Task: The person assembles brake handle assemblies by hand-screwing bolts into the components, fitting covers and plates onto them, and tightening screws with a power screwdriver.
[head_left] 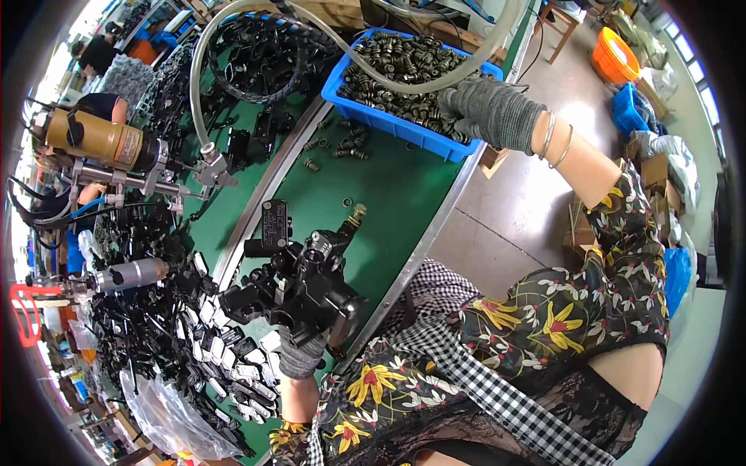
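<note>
On green bench, blue bin (365,113) w/ metal fittings (404,66), right hand (486,109) reaching in, grip unclear, left hand (301,353) clamped on black assy (299,283)

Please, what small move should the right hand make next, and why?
Probably close the fingers on one fitting and lift it out. The right hand already rests in the blue bin of fittings, while the left hand holds the black part over the green table.

Single head view, close above – tilted down, green workbench (373,194)

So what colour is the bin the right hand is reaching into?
Blue: the bin under the gloved right hand is bright blue, seen in the head view.
</note>
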A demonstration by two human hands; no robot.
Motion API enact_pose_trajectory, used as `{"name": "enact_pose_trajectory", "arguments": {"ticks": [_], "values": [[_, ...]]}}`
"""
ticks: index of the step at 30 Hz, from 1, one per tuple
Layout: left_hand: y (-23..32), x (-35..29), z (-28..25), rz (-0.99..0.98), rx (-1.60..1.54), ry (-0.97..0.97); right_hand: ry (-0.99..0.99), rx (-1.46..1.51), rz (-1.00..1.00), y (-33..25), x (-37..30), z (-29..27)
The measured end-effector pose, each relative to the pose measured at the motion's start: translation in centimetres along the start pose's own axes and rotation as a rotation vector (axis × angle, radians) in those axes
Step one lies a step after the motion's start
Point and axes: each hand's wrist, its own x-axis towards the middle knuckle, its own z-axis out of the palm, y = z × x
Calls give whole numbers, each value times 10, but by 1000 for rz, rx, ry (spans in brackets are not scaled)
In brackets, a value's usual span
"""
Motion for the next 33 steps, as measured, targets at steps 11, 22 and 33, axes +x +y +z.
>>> {"name": "enact_pose_trajectory", "arguments": {"ticks": [11, 22, 33], "values": [[1, 4, 1, 223, 177, -23, 296, 397, 54, 11, -15, 10], [-27, -1, -20, 100, 354, 4, 127, 1593, -465, -139, 5, 11], [13, -28, -17, 253, 568, 65, 240, 1136, -534, -168, 13, -4]]}}
